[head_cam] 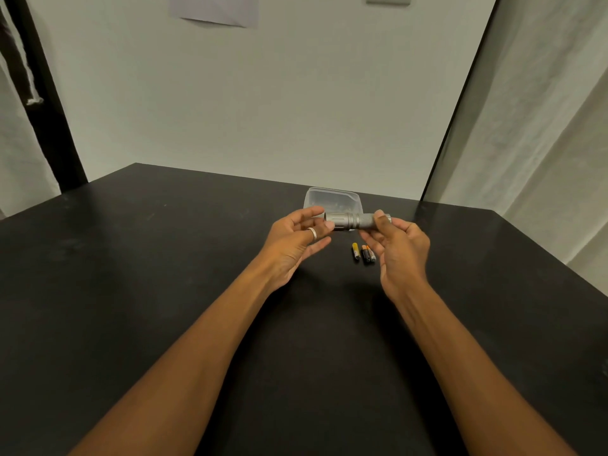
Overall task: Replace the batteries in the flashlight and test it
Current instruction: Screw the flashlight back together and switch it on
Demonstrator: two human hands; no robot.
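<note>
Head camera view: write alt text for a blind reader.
Two bare hands hold a grey flashlight level above a black table, right hand gripping its body, left hand at its head. Three small batteries lie below, a clear plastic container behind.

Dim, even indoor light; soft shadows under both forearms, wide-angle bending at edges, slightly soft detail throughout.

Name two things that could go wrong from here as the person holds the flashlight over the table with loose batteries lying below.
1. The flashlight is pinched only by the right hand; the left hand is open at its head, so it may slip and fall.
2. The batteries lie loose on the table, different kinds close together; they may roll or get confused.
</note>
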